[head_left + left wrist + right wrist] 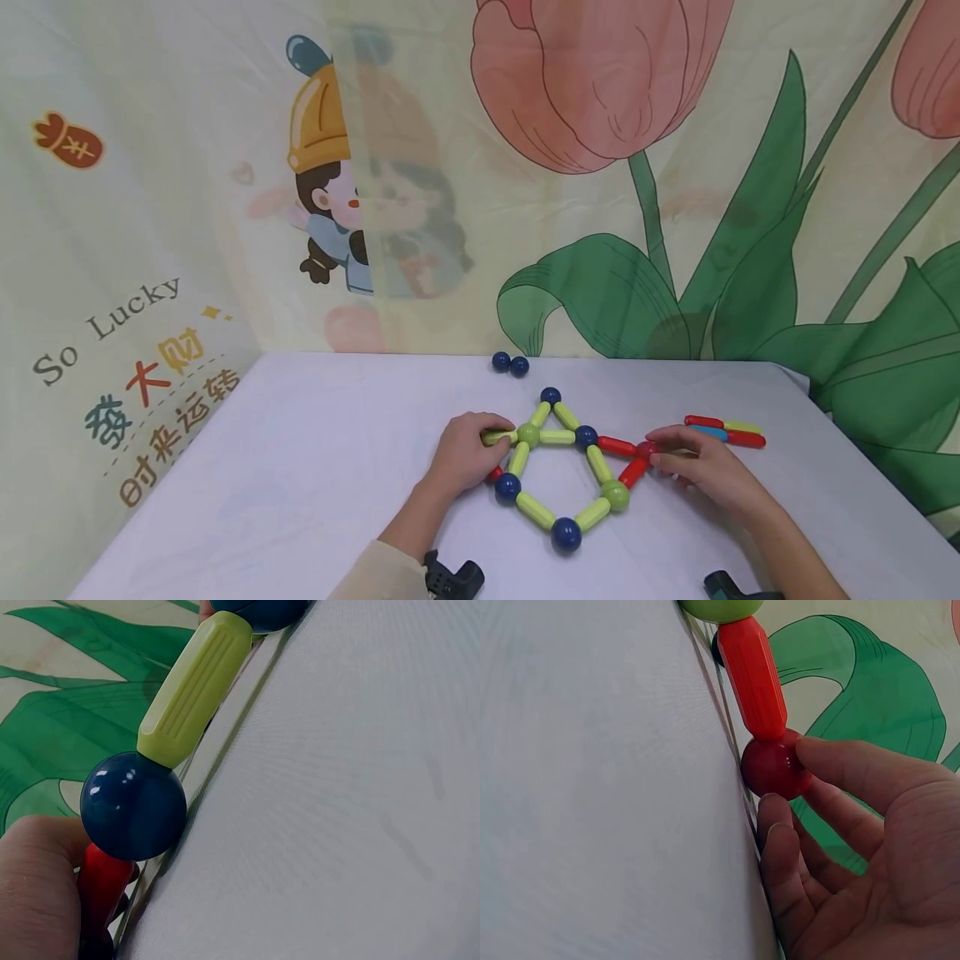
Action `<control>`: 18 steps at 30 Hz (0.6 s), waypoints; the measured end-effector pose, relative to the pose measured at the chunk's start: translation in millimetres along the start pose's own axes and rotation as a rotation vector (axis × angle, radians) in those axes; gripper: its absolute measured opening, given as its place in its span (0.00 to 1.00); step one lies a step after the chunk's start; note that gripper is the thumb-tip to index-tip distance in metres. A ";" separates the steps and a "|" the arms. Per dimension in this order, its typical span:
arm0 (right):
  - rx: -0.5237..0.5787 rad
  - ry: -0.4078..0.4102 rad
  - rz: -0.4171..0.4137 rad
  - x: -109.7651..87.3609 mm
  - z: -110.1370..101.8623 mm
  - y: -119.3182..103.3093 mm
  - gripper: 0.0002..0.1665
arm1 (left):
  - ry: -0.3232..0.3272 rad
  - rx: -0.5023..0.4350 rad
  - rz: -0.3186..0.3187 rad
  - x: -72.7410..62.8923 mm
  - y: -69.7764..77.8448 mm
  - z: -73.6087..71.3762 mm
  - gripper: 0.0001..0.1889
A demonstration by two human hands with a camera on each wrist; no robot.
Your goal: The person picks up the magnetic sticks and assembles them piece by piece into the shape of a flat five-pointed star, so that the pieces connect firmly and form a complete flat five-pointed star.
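A flat frame of magnetic rods and balls lies on the table, with yellow-green rods [536,510], blue balls [566,535] and green balls [616,496]. At its left corner my left hand [467,450] grips the frame, fingers and thumb about the ends of a yellow-green rod and a red rod [103,889]. That hand largely covers the corner; a dark ball [96,947] shows beside the thumb in the left wrist view. At the right corner, where two red rods [617,447] meet, my right hand [701,462] pinches a red ball [775,765] between thumb and fingers.
Two loose blue balls [510,364] sit near the table's back edge. Several loose rods [726,431], red, blue and yellow-green, lie behind my right hand. A printed cloth [420,167] hangs behind the white table [300,467].
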State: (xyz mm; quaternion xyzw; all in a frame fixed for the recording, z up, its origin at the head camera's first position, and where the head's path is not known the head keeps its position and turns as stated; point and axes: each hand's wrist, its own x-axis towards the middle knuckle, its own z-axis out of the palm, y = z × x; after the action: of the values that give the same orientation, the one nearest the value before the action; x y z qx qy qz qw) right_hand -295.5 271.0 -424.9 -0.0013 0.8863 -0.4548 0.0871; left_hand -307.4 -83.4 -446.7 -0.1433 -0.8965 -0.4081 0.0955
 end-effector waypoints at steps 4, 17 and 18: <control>-0.012 0.016 0.016 0.4 0.2 -0.5 0.35 | 0.000 0.016 0.002 -0.4 0.0 0.1 0.11; 0.029 0.040 0.039 1.2 2.6 -0.5 0.35 | 0.033 0.318 0.182 0.7 6.8 -2.6 0.13; 0.029 0.041 0.039 1.3 2.7 -0.9 0.35 | 0.037 0.324 0.192 0.7 7.2 -2.7 0.13</control>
State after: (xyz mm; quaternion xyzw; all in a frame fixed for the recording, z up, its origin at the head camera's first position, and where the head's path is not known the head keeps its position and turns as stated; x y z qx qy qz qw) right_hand -296.4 268.2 -426.0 0.0267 0.8811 -0.4656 0.0778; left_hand -305.5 -80.9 -439.6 -0.2035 -0.9308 -0.2500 0.1723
